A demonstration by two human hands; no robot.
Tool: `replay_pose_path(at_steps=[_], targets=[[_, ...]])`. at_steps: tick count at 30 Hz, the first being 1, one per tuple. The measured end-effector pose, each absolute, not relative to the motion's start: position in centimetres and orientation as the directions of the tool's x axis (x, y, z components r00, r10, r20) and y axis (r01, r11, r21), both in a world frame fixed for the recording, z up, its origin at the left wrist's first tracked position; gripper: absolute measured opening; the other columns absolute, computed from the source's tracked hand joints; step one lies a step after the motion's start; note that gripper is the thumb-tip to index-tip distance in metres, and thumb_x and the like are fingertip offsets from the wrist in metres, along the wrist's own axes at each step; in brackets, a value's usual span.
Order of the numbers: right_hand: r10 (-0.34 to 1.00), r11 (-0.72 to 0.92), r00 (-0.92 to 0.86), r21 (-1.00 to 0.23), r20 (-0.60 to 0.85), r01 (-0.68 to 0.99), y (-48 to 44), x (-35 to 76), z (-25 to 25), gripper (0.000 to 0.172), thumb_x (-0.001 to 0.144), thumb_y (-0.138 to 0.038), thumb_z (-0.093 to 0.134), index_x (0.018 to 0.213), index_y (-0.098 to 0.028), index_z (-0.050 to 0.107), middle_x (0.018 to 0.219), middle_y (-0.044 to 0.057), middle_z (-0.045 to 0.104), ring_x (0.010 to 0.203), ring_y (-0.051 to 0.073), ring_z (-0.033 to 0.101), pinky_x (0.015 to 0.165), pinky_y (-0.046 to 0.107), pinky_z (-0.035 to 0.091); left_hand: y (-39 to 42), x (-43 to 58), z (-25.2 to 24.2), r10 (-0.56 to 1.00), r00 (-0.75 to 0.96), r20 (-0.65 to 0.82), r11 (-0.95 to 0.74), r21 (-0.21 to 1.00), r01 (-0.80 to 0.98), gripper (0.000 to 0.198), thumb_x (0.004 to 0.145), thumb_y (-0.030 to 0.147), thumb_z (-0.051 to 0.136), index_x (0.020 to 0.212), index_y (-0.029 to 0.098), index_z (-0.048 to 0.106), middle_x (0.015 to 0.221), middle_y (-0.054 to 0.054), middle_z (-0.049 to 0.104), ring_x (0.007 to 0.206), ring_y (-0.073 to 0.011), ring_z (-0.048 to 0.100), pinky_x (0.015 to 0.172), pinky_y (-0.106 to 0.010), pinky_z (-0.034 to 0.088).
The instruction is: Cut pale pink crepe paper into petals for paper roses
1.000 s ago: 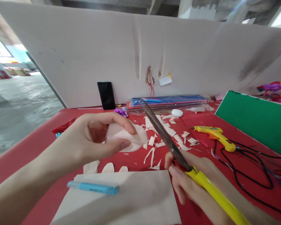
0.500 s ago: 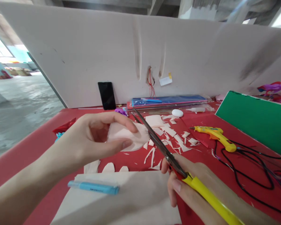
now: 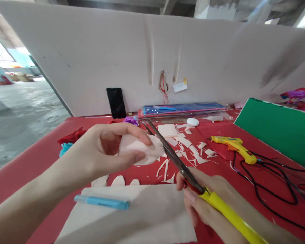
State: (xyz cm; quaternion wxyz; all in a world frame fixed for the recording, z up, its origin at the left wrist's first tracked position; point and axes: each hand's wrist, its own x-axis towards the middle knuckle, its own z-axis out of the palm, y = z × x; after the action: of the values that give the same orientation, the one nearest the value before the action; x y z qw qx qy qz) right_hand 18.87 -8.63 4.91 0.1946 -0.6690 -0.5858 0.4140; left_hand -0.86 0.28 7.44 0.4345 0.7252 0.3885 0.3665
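Between the thumb and fingers of my left hand (image 3: 109,144) is a rounded piece of pale pink, paper-like sheet (image 3: 139,149). My right hand (image 3: 203,193) grips scissors (image 3: 177,161) with yellow handles, their blades pointing up and to the left. The blades are slightly apart at the tips and cross the right edge of the held piece. Below both hands lies a large pale sheet (image 3: 132,220) with a light blue marker (image 3: 101,202) on it. Small rounded cut pieces (image 3: 118,181) stick out at the sheet's far edge.
Pale scraps (image 3: 185,142) litter the red tabletop (image 3: 215,179) beyond the hands. A yellow glue gun (image 3: 233,147) with a black cord (image 3: 259,203) lies right, near a green board (image 3: 277,130). A black phone (image 3: 116,103) leans on the white panel (image 3: 96,54).
The held pale piece and my left hand have shifted very slightly to the right, against the blades. The scissors stay almost in the same place.
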Motion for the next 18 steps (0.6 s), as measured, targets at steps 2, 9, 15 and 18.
replay_pose_path(at_steps=[2,9,15,18], targets=[[0.943,-0.242,-0.033,-0.751,-0.331,0.615,-8.6,18.9,4.7,0.014,0.081,-0.034,0.045,0.082,-0.023,0.052,0.049,-0.003,0.052,0.043,0.01,0.037,0.049,0.025,0.034,0.2,-0.8,7.4,0.886,0.423,0.187,-0.311,0.918,0.245,0.006,0.067,0.021,0.067,0.071,0.025,0.069,0.06,0.003,0.062,0.049,-0.0089,0.047,0.043,-0.017,0.034],[0.965,-0.145,-0.096,-0.805,-0.242,0.575,-9.0,19.2,4.7,0.031,0.088,-0.049,0.045,0.078,-0.021,0.052,0.043,-0.003,0.048,0.035,0.007,0.033,0.036,0.02,0.022,0.3,-1.1,7.5,0.901,0.409,0.145,-0.275,0.92,0.28,0.005,0.065,0.025,0.07,0.07,0.023,0.069,0.075,0.0,0.069,0.061,-0.0123,0.058,0.043,-0.017,0.036],[0.967,-0.215,-0.097,-0.959,-0.235,0.184,-8.5,19.4,4.8,0.029,0.084,-0.049,0.058,0.085,-0.02,0.053,0.046,-0.008,0.046,0.035,0.003,0.029,0.035,0.013,0.023,0.3,-0.6,7.0,0.879,0.453,0.152,-0.274,0.937,0.218,0.004,0.067,0.021,0.07,0.07,0.023,0.069,0.075,0.001,0.071,0.058,-0.0109,0.061,0.05,-0.017,0.048],[0.965,-0.21,-0.167,-0.977,-0.203,-0.025,-8.2,19.7,4.3,0.03,0.086,-0.047,0.057,0.097,-0.02,0.055,0.043,-0.01,0.044,0.035,0.003,0.026,0.035,0.014,0.022,0.4,0.1,6.1,0.82,0.556,0.138,-0.253,0.958,0.135,0.029,0.07,0.017,0.07,0.096,0.03,0.067,0.081,0.004,0.071,0.051,-0.0082,0.057,0.043,-0.015,0.046]])
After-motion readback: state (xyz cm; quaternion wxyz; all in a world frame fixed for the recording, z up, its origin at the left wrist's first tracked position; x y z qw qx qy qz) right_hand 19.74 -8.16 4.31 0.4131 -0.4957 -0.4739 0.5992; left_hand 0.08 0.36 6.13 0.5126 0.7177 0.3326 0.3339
